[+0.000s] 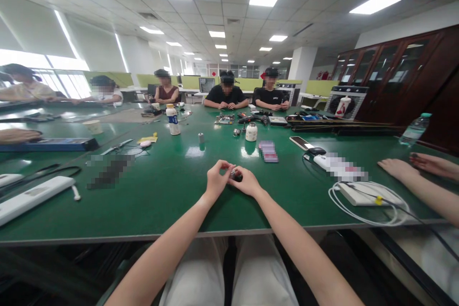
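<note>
Power strip: white, lying flat on the green table at the lower left of the frame.
Paper cup: upright, upper left, well apart from the hands.
Bottle: white with a blue label, upright, left of centre, farther back.
Left hand: centre of the frame, fingers curled, thumb and fingertips pinching a small dark object.
Small dark object: held between both hands just above the table, near its front edge; too small to tell what it is.
Right hand: touching the left hand, fingertips pressed together on the same object from the other side.
Jar: small, white, upright, behind the hands.
Phone: flat, right of centre.
Cable: white, looped around a flat white box, lower right.
Co-worker's hand: resting palm down at the right edge.
Water bottle: clear, far right.
</note>
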The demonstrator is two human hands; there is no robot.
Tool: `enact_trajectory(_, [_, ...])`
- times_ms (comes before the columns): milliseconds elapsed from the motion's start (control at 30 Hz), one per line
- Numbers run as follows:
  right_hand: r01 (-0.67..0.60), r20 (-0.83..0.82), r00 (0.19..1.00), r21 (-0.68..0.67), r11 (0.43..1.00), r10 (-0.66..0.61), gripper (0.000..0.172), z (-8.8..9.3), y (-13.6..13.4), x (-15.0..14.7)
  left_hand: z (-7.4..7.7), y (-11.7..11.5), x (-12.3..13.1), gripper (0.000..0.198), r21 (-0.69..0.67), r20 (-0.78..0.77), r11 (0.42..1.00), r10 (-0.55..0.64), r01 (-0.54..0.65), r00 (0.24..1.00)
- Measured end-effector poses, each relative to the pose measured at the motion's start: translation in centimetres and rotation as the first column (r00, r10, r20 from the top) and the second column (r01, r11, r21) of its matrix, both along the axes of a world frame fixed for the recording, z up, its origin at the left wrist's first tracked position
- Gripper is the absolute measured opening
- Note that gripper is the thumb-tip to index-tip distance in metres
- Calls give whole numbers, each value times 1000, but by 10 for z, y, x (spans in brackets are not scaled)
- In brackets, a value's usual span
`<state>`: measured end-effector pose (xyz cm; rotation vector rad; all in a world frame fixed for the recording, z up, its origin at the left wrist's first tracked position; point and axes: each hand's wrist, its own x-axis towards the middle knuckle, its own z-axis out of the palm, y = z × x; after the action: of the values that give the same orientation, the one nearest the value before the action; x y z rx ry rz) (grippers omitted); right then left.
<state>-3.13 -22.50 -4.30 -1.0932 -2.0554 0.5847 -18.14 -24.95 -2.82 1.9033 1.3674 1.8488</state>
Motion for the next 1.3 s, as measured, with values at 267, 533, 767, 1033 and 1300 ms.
enact_trajectory(267, [1, 5, 1000, 13, 1000, -1, 34, 1, 0, 0, 2, -1, 0, 13, -34, -28, 998, -52, 51, 998])
enact_trajectory(533, [-5, -17, 1000, -14, 1000, 5, 36, -4, 3, 0, 1, 0, 0, 15, -53, 32, 998, -39, 40, 999])
enact_trajectory(767, [-19, -31, 999, -32, 999, 18, 36, -4, 5, -1, 2, 0, -4, 20, -127, 49, 986, -102, 107, 994])
enact_trajectory(1033, [-16, -27, 1000, -23, 1000, 16, 38, -2, 3, 1, 7, 3, -7, 21, -192, 121, 972, -114, 136, 986])
enact_trajectory(1300, [-14, -35, 999, -20, 1000, 13, 38, -5, 5, 0, 7, 0, -3, 21, -125, 110, 991, -42, 56, 993])
